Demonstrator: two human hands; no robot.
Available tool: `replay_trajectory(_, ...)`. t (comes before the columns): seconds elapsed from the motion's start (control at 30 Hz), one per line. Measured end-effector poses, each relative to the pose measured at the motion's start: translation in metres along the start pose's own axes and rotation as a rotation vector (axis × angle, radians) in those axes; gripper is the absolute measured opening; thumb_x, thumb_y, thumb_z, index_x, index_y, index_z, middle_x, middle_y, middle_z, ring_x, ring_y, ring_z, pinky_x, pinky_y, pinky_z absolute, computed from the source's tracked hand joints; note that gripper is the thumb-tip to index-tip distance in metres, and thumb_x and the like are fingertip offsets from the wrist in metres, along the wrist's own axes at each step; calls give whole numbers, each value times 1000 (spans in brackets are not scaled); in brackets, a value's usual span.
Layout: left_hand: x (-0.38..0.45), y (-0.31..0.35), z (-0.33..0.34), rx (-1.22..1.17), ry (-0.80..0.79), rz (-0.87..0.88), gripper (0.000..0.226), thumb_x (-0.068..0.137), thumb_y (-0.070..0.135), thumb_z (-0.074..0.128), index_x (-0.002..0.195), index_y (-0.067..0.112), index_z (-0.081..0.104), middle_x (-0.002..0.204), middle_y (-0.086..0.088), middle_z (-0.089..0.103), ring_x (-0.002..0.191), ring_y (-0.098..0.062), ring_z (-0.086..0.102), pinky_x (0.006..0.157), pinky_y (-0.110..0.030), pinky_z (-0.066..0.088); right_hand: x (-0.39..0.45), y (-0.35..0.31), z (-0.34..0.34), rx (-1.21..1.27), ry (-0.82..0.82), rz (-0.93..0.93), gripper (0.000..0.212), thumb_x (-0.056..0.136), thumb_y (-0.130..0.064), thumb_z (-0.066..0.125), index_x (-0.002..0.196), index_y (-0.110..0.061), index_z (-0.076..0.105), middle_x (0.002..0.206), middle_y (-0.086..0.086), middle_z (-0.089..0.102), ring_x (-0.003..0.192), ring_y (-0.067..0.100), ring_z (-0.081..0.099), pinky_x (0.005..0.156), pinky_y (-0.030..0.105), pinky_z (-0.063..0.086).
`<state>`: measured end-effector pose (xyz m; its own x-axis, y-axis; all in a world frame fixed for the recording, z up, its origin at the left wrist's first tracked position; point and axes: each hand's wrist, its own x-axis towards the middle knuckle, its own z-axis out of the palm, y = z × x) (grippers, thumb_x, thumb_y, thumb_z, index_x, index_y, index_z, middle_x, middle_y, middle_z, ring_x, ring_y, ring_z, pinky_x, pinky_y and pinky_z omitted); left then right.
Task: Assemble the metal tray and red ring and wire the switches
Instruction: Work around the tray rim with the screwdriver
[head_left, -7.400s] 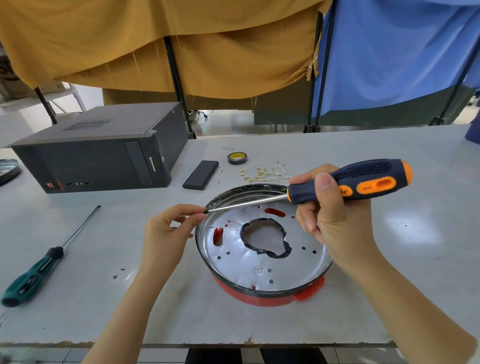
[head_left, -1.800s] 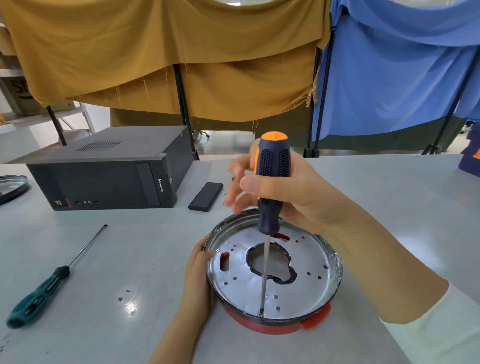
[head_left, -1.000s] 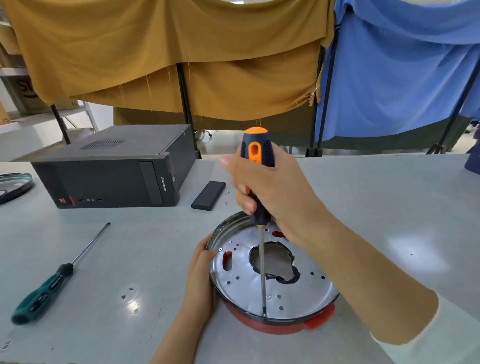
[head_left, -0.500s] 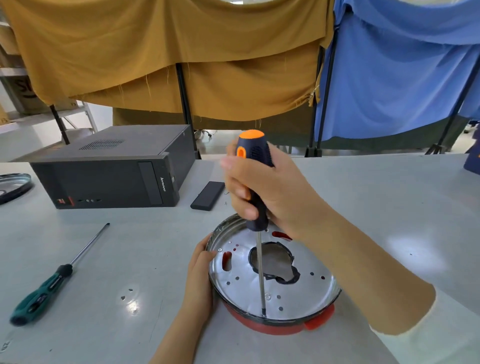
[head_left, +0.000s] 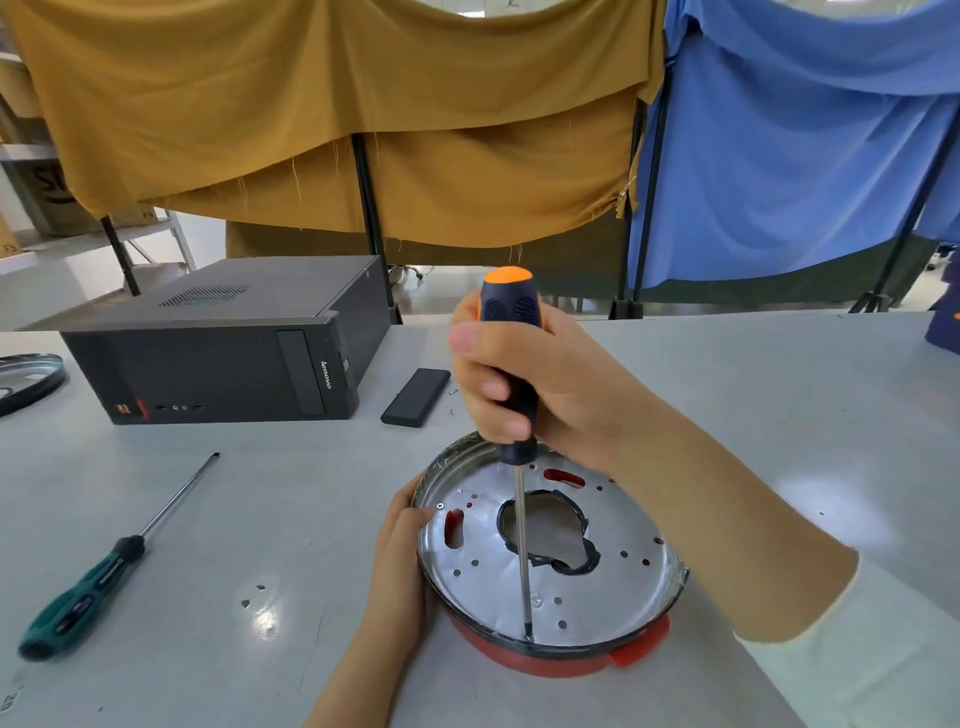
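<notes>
Bright overhead light, glare on table (head_left: 265, 618) (edges bowed), sharp focus.

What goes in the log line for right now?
right hand: grips screwdriver, tip at tray near rim | left hand: steadies tray on red ring
</notes>
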<state>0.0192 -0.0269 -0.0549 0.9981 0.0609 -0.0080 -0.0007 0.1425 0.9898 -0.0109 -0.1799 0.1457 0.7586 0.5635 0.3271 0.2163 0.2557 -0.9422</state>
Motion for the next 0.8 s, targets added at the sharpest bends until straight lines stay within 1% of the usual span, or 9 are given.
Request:
replay_trajectory(0.13, -1, 1, 1, -2, 13, 7, 33, 90, 8, 50, 118, 18, 64, 103, -7, 74, 93, -22, 71, 63, -21, 55, -4, 12, 11, -316, 484, -154, 22, 87, -22, 62, 71, -18, 48, 53, 3, 48, 38, 11, 45, 41, 20, 40)
replay_trajectory(0.2, -1, 1, 1, -3, 10, 8, 35, 89, 8, 51, 120, 17, 64, 104, -8, 73, 93, -23, 71, 66, -24, 56, -6, 7, 7, -268, 407, -114, 16, 86, -24, 65, 77, -18, 53, 57, 1, 52, 41, 13, 48, 45, 23, 43)
replay_trajectory(0.3, -2, 2, 2, -62, 16, -25, 37, 86, 7, 51, 121, 15, 62, 107, -10, 72, 97, -28, 69, 80, -39, 56, -4, -5, -7, -38, 56, 30, 6, 83, -23, 63, 87, -18, 61, 71, 1, 60, 52, 18, 56, 52, 27, 47)
replay_trajectory(0.43, 1, 2, 1, -37, 22, -37, 36, 86, 5, 51, 121, 7, 60, 104, -15, 71, 91, -29, 68, 80, -41, 56, -2, -11, -13, 155, -231, 61, 11, 80, -15, 57, 70, -16, 56, 65, 1, 56, 52, 16, 58, 52, 25, 49)
replay_trajectory(0.5, 1, 1, 1, -36, 29, -32, 37, 85, 4, 51, 120, 8, 61, 104, -16, 70, 89, -28, 68, 75, -39, 55, -1, -9, -9, 153, -183, 57, 21, 85, -12, 56, 66, -14, 46, 56, 0, 46, 40, 11, 45, 45, 22, 41)
replay_trajectory(0.63, 0, 0, 1, -5, 54, -17, 35, 87, 9, 53, 115, 25, 66, 100, 0, 74, 89, -17, 72, 64, -23, 55, -3, 8, 8, -143, 364, -129, 24, 90, -15, 60, 71, -16, 44, 57, 5, 41, 39, 10, 37, 41, 21, 36)
replay_trajectory(0.7, 2, 0, 1, 18, 43, -16, 35, 87, 10, 53, 115, 26, 66, 101, -1, 74, 91, -18, 71, 63, -22, 55, -6, 11, 10, -207, 524, -196, 24, 88, -16, 63, 71, -16, 47, 56, 4, 44, 39, 10, 40, 40, 20, 38)
replay_trajectory(0.73, 2, 0, 1, 19, 46, -23, 36, 86, 9, 54, 116, 24, 66, 102, -3, 74, 92, -20, 71, 64, -25, 56, -7, 10, 8, -201, 496, -188, 21, 87, -18, 65, 72, -17, 50, 56, 2, 47, 39, 11, 42, 41, 20, 39)
replay_trajectory(0.8, 3, 1, 1, 1, 26, -48, 37, 85, 9, 53, 120, 15, 63, 106, -11, 71, 95, -29, 69, 74, -35, 57, -6, 2, -2, -103, 249, -92, 11, 85, -20, 65, 77, -19, 57, 61, 0, 53, 43, 13, 47, 47, 24, 43)
